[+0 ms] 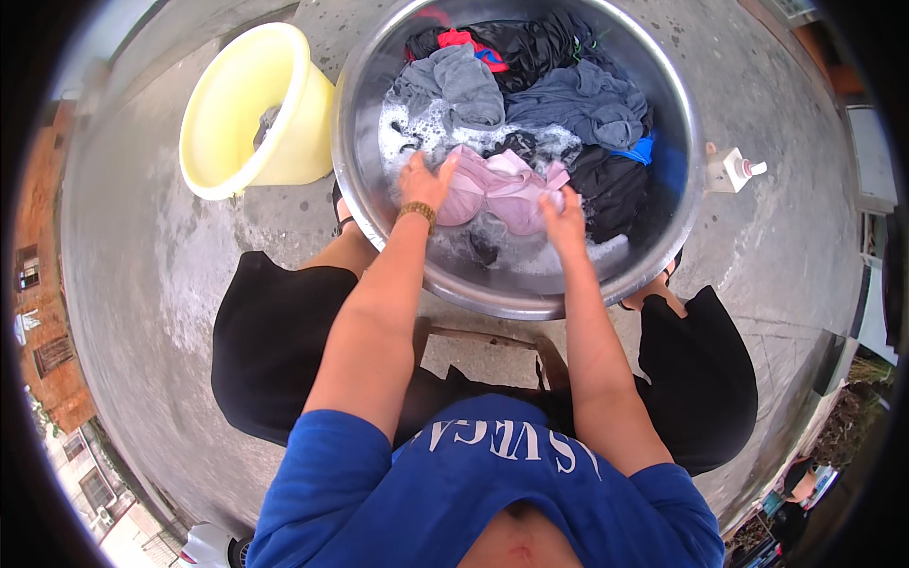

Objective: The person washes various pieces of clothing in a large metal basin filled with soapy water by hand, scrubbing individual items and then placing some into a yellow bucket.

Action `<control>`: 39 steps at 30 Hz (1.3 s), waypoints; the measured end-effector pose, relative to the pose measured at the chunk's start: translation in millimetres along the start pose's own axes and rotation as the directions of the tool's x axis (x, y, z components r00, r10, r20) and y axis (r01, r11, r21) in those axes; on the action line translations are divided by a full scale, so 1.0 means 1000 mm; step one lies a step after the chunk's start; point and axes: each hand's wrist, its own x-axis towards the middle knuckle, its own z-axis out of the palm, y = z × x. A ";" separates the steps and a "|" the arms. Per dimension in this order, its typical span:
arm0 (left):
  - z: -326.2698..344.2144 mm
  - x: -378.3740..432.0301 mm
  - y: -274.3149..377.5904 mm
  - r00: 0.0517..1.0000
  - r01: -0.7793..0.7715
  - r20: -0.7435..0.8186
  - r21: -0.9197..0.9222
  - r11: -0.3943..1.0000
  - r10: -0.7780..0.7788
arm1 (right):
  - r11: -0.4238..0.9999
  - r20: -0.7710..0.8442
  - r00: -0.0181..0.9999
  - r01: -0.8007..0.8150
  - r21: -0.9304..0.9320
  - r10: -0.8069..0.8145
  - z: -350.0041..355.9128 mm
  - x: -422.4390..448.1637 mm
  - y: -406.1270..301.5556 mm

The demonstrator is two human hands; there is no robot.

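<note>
A pink bra (490,195) lies spread over soapy water in a large metal basin (511,307). My left hand (425,183), a patterned band at its wrist, is at the bra's left cup. Its fingers and thumb are apart, the thumb against the cup's edge. At the other end, my right hand (566,221) pinches the bra's pink fabric between thumb and fingers. Behind the bra are a grey cloth (454,85), a dark grey garment (586,103) and a shiny black garment (529,46). Black fabric (607,192) sits right of my right hand. White suds partly hide the water and smaller pieces.
A pale yellow bucket (312,128) with a greyish cloth (266,124) inside stands left of the basin. To the right, a white pump bottle (728,170) is on the concrete floor (767,234). A wooden stool frame (490,335) shows between my knees.
</note>
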 end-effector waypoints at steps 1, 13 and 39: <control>0.002 -0.007 -0.003 0.987 -0.042 -0.148 0.174 0.984 0.068 | 0.846 -0.006 0.988 0.131 -0.518 -0.156 0.002 0.001 0.016; 0.012 -0.140 0.122 0.749 -0.589 0.270 -0.144 0.795 0.604 | 0.220 0.665 0.746 -0.656 0.722 0.042 0.004 -0.018 -0.023; -0.043 -0.043 0.017 0.771 -0.541 0.593 0.415 0.731 0.234 | 0.557 0.129 0.848 0.444 -0.702 -0.514 0.016 -0.038 -0.024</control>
